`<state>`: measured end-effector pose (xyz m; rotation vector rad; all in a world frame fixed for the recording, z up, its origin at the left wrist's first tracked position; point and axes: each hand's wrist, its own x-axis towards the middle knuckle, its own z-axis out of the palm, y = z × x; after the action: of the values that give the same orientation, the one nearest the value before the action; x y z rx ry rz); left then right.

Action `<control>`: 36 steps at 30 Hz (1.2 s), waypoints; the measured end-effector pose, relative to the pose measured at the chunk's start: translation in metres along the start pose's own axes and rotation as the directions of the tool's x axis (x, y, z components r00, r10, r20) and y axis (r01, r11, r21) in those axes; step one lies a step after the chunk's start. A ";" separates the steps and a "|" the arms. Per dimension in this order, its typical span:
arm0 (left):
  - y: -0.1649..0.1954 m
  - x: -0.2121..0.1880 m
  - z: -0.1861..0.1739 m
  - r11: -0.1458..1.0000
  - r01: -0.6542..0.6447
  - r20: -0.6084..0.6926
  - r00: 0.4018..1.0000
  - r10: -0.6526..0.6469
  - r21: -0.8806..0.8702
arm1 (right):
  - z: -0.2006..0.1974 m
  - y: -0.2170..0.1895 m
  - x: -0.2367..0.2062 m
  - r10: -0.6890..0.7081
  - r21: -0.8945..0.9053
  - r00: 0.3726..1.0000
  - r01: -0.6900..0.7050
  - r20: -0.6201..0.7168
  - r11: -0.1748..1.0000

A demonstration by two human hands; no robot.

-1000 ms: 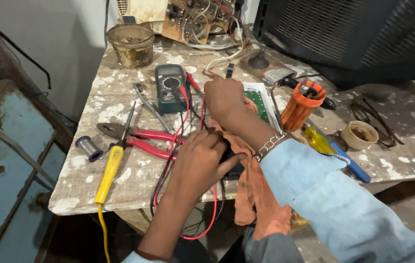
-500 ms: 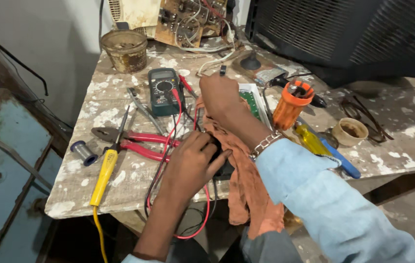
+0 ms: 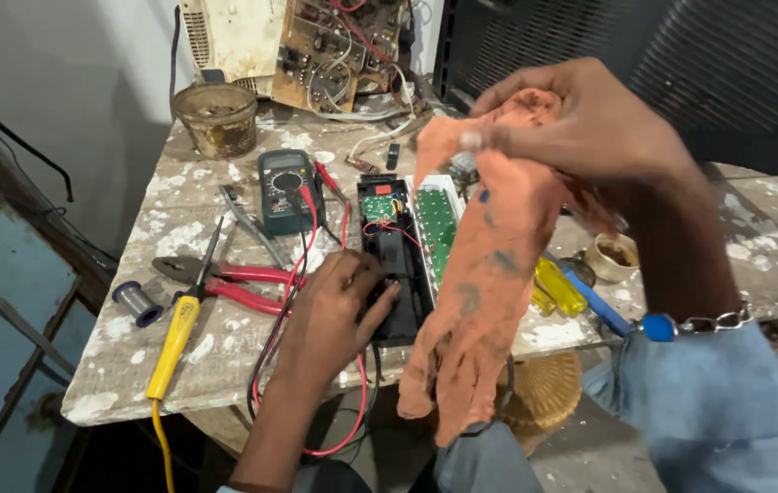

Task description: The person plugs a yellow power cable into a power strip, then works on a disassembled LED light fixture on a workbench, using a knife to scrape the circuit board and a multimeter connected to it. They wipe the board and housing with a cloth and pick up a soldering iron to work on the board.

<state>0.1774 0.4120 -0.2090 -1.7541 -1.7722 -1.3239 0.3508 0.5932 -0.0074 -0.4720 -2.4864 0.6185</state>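
Fingers of the right hand (image 3: 590, 128) pinch an orange rag (image 3: 480, 274) at upper centre of the frame, lifted so it hangs off the opened black device (image 3: 398, 265), which the left hand (image 3: 339, 315) grips steady on the counter (image 3: 179, 365) at mid-frame.

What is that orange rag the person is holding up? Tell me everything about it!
The soft, crumpled orange cloth rag looks like worn fabric, dotted with dark and bluish smudges. The right hand pinches its top end and lifts it above the paint-splattered wooden table, so it hangs down long and wrinkly, with its ragged bottom end dangling past the table's front edge. It partly hides the green circuit board behind it. Only the right hand touches it, as far as can be seen.
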 end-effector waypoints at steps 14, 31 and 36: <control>-0.008 0.000 0.005 0.994 0.107 0.101 0.989 -0.108 0.014 | 0.127 0.059 0.075 -0.031 -0.579 0.988 -0.062 -0.150 0.813; -0.007 -0.002 0.009 0.995 0.101 0.107 0.989 -0.102 0.010 | 0.157 0.059 0.075 0.106 -0.663 0.986 0.008 0.131 0.749; -0.007 -0.002 0.008 0.993 0.112 0.104 0.988 -0.113 0.023 | 0.163 0.063 0.069 0.065 -0.727 0.984 0.078 0.166 0.682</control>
<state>0.1746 0.4186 -0.2175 -1.7679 -1.9604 -1.2760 0.2155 0.6228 -0.1344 -0.7166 -2.8403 -0.4256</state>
